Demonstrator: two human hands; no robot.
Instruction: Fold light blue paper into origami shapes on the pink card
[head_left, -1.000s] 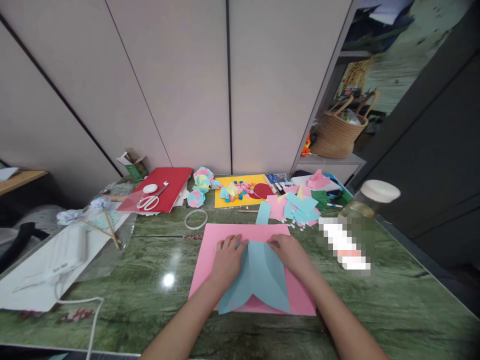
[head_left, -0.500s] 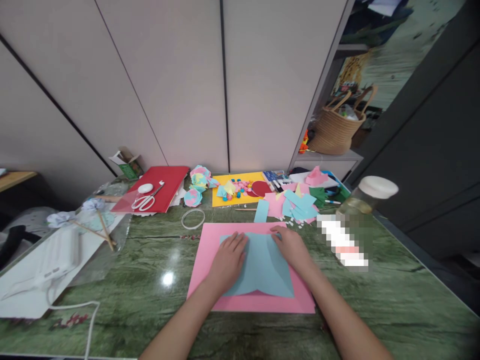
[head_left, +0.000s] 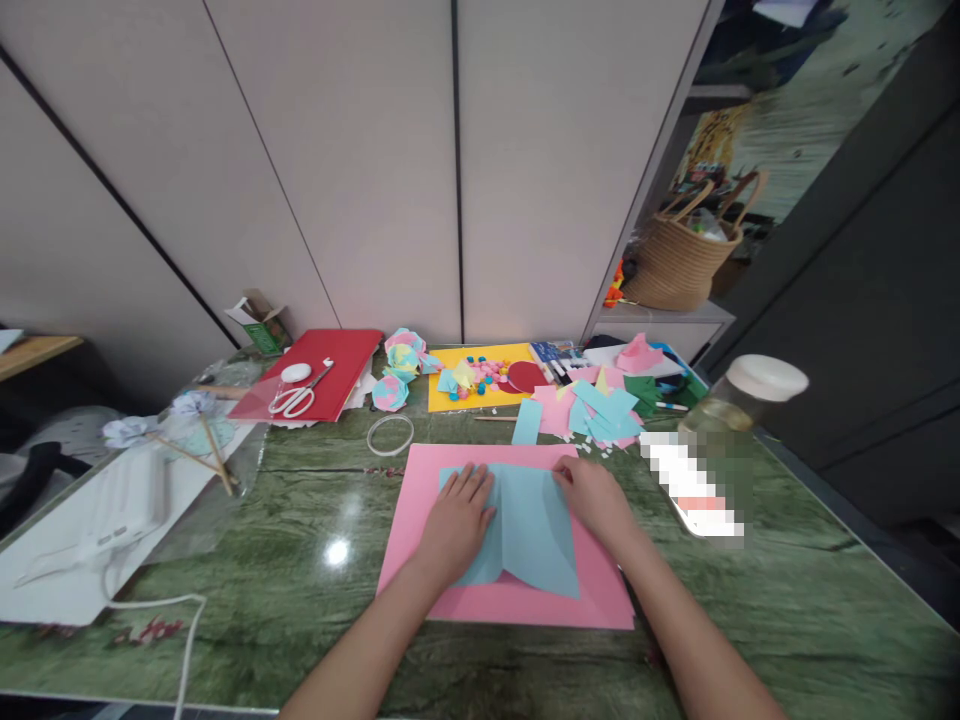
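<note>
A light blue sheet of paper (head_left: pixel 536 530) with a crease down its middle lies on larger pink paper (head_left: pixel 420 480). My left hand (head_left: pixel 459 520) rests flat on the blue sheet's left half, fingers stretched out. At the top right corner of the same sheet, my right hand (head_left: pixel 592 495) pinches the edge between thumb and fingers. The sheet's right half is lifted a little off the pink paper, and its lower edge bows upward.
Behind the paper lie a white ring (head_left: pixel 390 435), blue and pink paper scraps (head_left: pixel 600 410) and a yellow sheet (head_left: pixel 442 402) with small beads. Scissors (head_left: pixel 294 402) rest on a red folder (head_left: pixel 352 365). A lidded jar (head_left: pixel 720 405) stands right; a power bank (head_left: pixel 131 500) lies left.
My right hand has closed on the blue sheet's top right corner and raised its right half slightly. My left hand stays flat in place. The view has shifted a little.
</note>
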